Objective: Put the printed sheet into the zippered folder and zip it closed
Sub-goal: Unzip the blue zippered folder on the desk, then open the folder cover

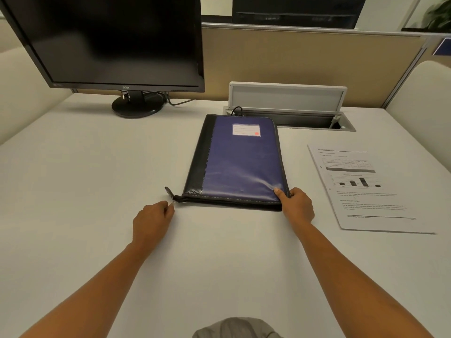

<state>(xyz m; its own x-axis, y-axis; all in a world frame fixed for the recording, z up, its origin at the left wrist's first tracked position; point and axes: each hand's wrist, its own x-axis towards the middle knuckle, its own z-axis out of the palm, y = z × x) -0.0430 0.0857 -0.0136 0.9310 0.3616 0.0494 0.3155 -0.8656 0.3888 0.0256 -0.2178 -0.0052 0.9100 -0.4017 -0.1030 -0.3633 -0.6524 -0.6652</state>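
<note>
A blue and black zippered folder (239, 162) lies flat on the white desk (97, 167), its cover down. My left hand (152, 222) pinches the small metal zipper pull (173, 202) at the folder's near left corner, beside a black tab. My right hand (296, 204) grips the folder's near right corner, thumb on the blue cover. The printed sheet (361, 189), with a table, a bar chart and text, lies on the desk to the right of the folder, apart from both hands.
A black monitor (109, 45) on a round stand is at the back left. Behind the folder a cable hatch (288, 103) in the desk stands with its lid up. A beige partition (305, 59) closes the back edge.
</note>
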